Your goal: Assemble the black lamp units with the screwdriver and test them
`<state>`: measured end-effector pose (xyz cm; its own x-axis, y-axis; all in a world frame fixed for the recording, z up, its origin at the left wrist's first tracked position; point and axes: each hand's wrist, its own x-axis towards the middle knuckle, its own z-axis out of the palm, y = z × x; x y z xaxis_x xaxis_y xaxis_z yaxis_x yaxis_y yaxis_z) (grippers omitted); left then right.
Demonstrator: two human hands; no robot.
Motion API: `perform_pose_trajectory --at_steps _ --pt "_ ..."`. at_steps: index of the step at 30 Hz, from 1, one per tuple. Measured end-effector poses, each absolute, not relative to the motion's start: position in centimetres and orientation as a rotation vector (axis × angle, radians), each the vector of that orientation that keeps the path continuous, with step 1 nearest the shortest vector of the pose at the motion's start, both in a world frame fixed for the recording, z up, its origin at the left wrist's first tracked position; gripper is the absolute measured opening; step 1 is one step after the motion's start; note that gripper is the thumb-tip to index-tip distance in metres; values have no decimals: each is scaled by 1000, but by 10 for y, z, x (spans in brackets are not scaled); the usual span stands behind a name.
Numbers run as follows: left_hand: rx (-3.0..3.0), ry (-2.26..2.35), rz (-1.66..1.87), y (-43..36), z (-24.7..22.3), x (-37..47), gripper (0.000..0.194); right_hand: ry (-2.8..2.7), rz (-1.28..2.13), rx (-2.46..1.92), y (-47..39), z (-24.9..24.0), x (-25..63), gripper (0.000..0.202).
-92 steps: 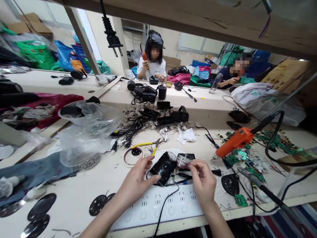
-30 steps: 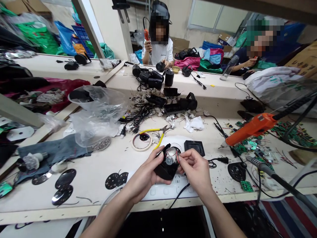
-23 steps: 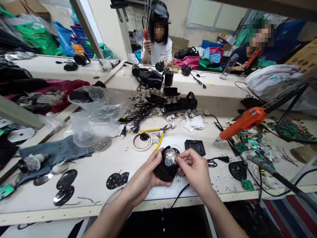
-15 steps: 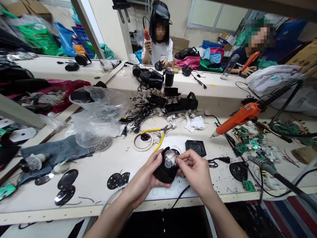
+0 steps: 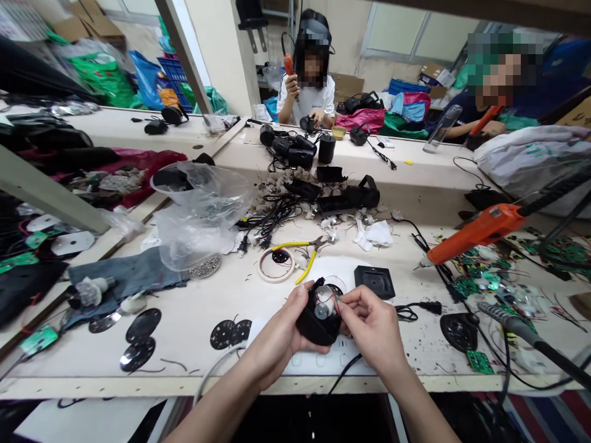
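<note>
A black housing [image 5: 318,326] with a silver motor [image 5: 325,304] in it is held in my left hand [image 5: 286,332], thumb along its left side and fingers underneath. My right hand [image 5: 372,320] pinches thin red wires [image 5: 337,301] at the motor's right side. Just behind the housing are a clear round disc and a black part, partly hidden. A black square tray-like part [image 5: 374,282] lies behind my right hand. Yellow-handled cutters [image 5: 308,261] and a roll of tape [image 5: 276,266] rest behind my left hand.
An orange electric screwdriver [image 5: 478,234] hangs at the right above green circuit boards [image 5: 480,362]. A soldering iron [image 5: 512,321] lies at right. Plastic bags [image 5: 194,227] and black discs [image 5: 143,325] are at left. Two people sit across the bench.
The whole view has shifted, so the bench contents appear farther right. Both hands keep their hold on the housing and wires, with little change between them.
</note>
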<state>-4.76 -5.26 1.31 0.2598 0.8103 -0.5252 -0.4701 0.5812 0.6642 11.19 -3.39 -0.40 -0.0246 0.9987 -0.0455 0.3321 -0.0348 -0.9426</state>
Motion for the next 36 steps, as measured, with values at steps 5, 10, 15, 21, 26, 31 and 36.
perform_pose_trajectory --at_steps 5,10,15,21,26,31,36 --pt "436 949 928 -53 8 -47 59 -1446 1104 -1437 -34 -10 114 19" --pt "479 944 937 -55 4 -45 61 -1442 1142 -1416 -34 -13 117 22" --pt "477 956 944 -54 6 -44 62 -1449 1173 -1390 -32 -12 119 21" --pt "458 943 944 -53 4 -44 62 -1438 1313 -1319 -29 -11 120 25" --pt "450 910 941 -52 9 -45 56 -1385 1429 -1282 -26 -7 123 25" --pt "457 915 930 -51 12 -47 52 -1437 1448 -1235 -23 -6 129 18" --pt "479 908 921 -52 16 -48 46 -1466 1439 -1224 -25 -9 130 16"
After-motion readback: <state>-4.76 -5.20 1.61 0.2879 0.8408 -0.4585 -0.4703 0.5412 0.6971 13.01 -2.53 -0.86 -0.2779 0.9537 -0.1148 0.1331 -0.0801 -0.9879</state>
